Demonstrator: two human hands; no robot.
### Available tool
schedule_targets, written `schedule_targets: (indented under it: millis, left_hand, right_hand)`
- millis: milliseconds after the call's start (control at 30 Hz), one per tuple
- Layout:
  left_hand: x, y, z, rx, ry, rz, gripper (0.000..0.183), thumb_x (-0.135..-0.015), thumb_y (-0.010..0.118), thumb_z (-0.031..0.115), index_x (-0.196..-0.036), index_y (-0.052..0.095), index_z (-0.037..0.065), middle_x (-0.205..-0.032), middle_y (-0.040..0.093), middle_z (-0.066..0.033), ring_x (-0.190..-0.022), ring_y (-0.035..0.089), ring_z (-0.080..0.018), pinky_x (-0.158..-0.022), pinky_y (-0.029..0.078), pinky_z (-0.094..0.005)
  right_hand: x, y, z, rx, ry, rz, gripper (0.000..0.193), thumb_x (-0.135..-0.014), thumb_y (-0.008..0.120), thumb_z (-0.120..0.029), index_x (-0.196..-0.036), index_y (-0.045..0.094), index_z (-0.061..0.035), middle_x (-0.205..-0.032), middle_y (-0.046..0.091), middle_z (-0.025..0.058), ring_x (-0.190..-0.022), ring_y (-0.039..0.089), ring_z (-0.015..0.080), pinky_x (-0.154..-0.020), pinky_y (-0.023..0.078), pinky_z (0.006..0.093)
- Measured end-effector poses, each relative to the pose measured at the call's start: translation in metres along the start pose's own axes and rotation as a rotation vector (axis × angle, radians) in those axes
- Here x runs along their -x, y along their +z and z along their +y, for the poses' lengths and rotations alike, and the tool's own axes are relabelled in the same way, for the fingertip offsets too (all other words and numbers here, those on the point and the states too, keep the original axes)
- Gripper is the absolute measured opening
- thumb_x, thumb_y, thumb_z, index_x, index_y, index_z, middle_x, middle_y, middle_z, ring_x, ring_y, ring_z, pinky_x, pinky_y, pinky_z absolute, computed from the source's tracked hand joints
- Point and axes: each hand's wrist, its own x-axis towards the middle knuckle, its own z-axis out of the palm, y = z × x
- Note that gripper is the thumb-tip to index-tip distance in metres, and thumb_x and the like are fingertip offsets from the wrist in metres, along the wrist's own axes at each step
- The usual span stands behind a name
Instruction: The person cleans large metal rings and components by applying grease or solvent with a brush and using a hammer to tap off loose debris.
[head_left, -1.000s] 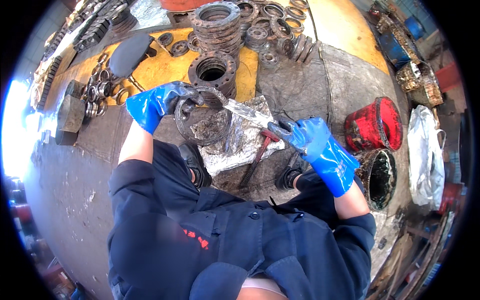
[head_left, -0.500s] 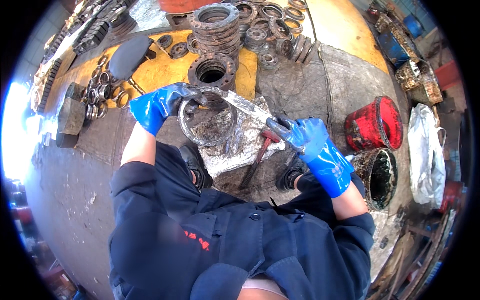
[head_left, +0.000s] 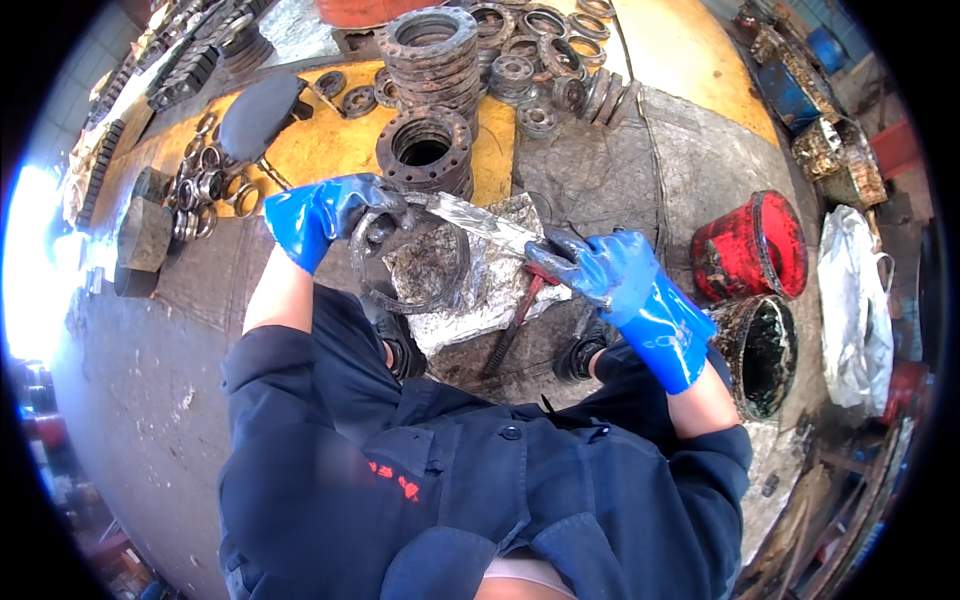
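My blue-gloved left hand (head_left: 340,212) is closed on the upper left side of a greasy metal ring (head_left: 462,262). In my right hand (head_left: 610,268), also gloved in blue, is a flat, pale, blade-like scraper (head_left: 486,222). Its far end meets the top of the ring; the grip is hidden by my fingers. Below the ring lies a white-smeared block or sheet (head_left: 455,325) on the floor between my feet. A hammer (head_left: 519,315) with a red head rests at its right edge.
Stacked flanged rings (head_left: 425,150) stand just ahead, with loose rings behind. A red bucket (head_left: 745,245) and a grimy pail (head_left: 755,350) sit at my right, beside a white sack (head_left: 853,305). Small rings (head_left: 208,185) and a dark stool-like pad (head_left: 260,115) are front left.
The ring has tipped and dropped slightly in my left hand, and it is blurred. The scraper has shifted slightly left and down along its top, with my right hand following.
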Motion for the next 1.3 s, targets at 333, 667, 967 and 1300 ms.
schedule_targets:
  millis: [333,667,967,1300]
  left_hand:
    - [-0.027,0.007,0.0,-0.9,0.567,0.02,0.045,-0.086,0.06,-0.002,-0.129,0.064,0.009,-0.127,0.065,-0.0094,-0.111,0.062,-0.0223,-0.088,0.052,-0.0347]
    - [-0.055,0.016,-0.009,0.422,0.109,0.321,0.042,-0.087,0.066,0.001,-0.129,0.061,0.003,-0.116,0.069,-0.0107,-0.104,0.066,-0.0215,-0.087,0.053,-0.0324]
    - [-0.062,0.019,-0.021,0.399,0.182,0.379,0.038,-0.087,0.065,0.002,-0.125,0.062,0.003,-0.111,0.07,-0.0081,-0.097,0.066,-0.0179,-0.085,0.053,-0.0298]
    - [-0.077,0.026,-0.028,0.461,0.314,0.335,0.037,-0.085,0.068,0.004,-0.122,0.064,0.001,-0.109,0.07,-0.0057,-0.095,0.065,-0.0151,-0.084,0.052,-0.0284]
  right_hand:
    - [0.003,0.038,-0.002,-0.288,0.35,0.292,0.068,-0.071,0.069,-0.012,-0.136,0.057,-0.0239,-0.099,0.068,0.0083,-0.076,0.066,0.0306,-0.063,0.054,0.0432]
    - [-0.025,-0.001,-0.023,-0.331,0.425,0.152,0.038,-0.069,0.074,-0.021,-0.105,0.065,-0.0146,-0.089,0.063,0.0088,-0.078,0.064,0.0315,-0.064,0.051,0.0439]
    - [-0.023,0.0,-0.027,-0.3,0.383,0.121,0.052,-0.076,0.068,-0.02,-0.127,0.058,-0.0169,-0.103,0.066,0.0076,-0.089,0.065,0.0286,-0.07,0.052,0.0448]
    - [-0.038,0.03,-0.035,-0.324,0.392,0.309,0.06,-0.077,0.07,-0.024,-0.134,0.052,-0.0186,-0.093,0.063,0.0091,-0.081,0.065,0.0312,-0.06,0.052,0.0474]
